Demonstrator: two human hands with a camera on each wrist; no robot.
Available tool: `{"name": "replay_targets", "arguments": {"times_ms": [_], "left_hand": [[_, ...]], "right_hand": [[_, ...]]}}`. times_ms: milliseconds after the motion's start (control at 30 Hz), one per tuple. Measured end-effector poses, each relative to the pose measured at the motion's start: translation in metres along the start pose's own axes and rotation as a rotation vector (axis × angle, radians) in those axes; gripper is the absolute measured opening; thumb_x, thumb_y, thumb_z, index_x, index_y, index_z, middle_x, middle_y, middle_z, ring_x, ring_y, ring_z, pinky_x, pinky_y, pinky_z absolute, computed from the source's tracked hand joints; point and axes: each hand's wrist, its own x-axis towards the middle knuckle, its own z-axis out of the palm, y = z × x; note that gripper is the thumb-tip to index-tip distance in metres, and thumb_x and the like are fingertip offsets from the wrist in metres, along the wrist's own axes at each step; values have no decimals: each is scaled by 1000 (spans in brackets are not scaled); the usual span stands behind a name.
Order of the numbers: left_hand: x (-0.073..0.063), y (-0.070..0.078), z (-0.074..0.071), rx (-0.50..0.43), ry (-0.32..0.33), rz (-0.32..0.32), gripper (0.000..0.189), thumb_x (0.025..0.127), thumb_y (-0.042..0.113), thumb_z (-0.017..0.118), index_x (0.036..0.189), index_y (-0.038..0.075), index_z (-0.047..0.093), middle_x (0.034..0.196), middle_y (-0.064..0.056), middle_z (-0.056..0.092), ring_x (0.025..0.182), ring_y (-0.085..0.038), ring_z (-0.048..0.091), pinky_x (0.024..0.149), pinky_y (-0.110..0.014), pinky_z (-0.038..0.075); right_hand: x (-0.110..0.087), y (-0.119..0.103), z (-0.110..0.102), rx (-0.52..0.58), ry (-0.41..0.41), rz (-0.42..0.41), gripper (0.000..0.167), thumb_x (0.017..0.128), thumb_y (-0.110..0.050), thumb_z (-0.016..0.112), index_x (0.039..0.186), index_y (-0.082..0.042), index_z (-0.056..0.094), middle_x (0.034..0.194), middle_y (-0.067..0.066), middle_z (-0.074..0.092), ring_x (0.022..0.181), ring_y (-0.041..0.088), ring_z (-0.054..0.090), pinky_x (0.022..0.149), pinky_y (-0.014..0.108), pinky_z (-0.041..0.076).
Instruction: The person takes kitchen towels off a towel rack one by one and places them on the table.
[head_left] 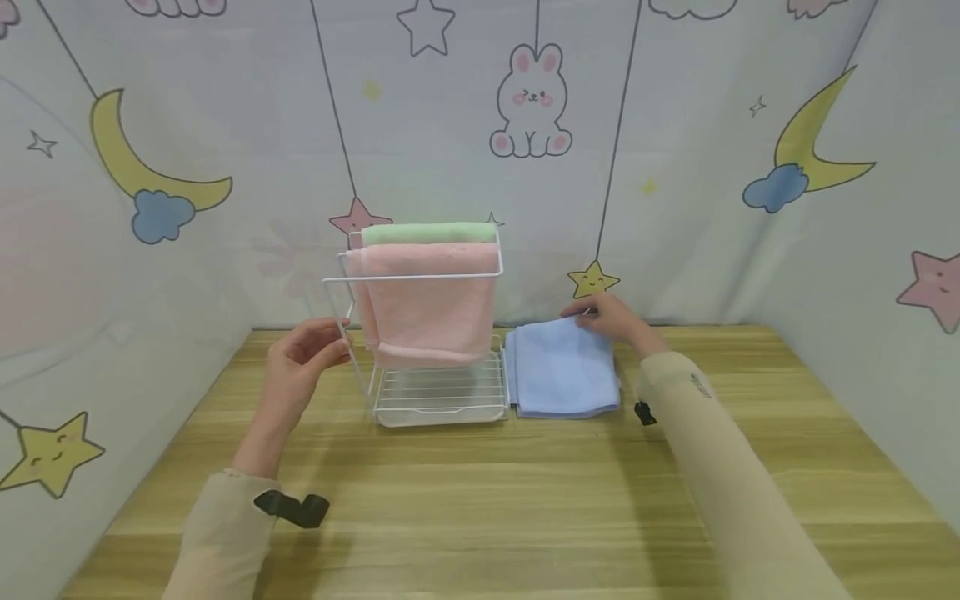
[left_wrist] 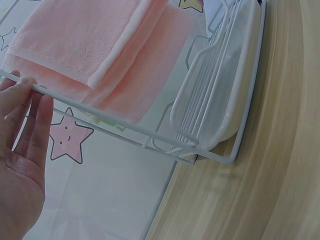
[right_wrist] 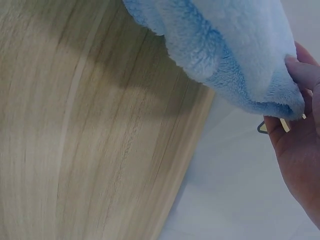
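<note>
The right hand (head_left: 611,321) pinches the far right corner of the blue towel (head_left: 562,371), right of centre in the head view. The right wrist view shows the thumb (right_wrist: 304,75) pressed on the fluffy edge (right_wrist: 260,85), with that corner lifted off the surface (right_wrist: 75,150). The rest of the folded towel lies flat on the surface (head_left: 480,500), just right of the rack (head_left: 427,333) and nearly touching its tray (head_left: 442,400). The towel's long axis runs from the near edge toward the back wall, so the cloth stretches from this grip back toward the person.

The left hand (head_left: 296,367) is at the rack's left side, centre left of the frame. Its fingers (left_wrist: 30,115) are spread and nearly straight, lying against the white front rail (left_wrist: 110,117) rather than wrapping it. A pink towel (head_left: 423,304) hangs over a higher bar behind that rail, and a green towel (head_left: 427,232) lies over the bar behind it.

From the pinched corner the rack lies to the left, its rails running left to right across the frame. The right hand is the nearer one to the blue towel; the left is the nearer one to the rack.
</note>
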Motion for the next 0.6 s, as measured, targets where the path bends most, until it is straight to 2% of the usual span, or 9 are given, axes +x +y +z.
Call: {"name": "replay_targets", "arguments": {"times_ms": [267,433,600], "left_hand": [[0,1,-1,14,-1,-6,24,91,-4,65,115,-4,64,96,11,73,87,-1,68,79,-19,63],[0,1,-1,0,1,-7,23,92,-4,65,115,-4,64,97,11,73,87,-2,69,79,-20,63],[-1,2,0,-5,-7,-7,22,92,-4,64,114,-3,65,98,11,73,88,-2,69,79,-19,63]], "right_hand": [[1,0,1,3,-2,12,28,94,-3,62,120,-7,70,129,16,67,128,35,56,114,53,45],[1,0,1,-4,8,-20,29,93,-2,62,120,-6,69,128,18,67,126,38,56,111,56,46],[-1,1,-1,-25,-3,-16,40,90,-8,69,130,-5,63,138,18,60,134,39,49,116,58,40]]}}
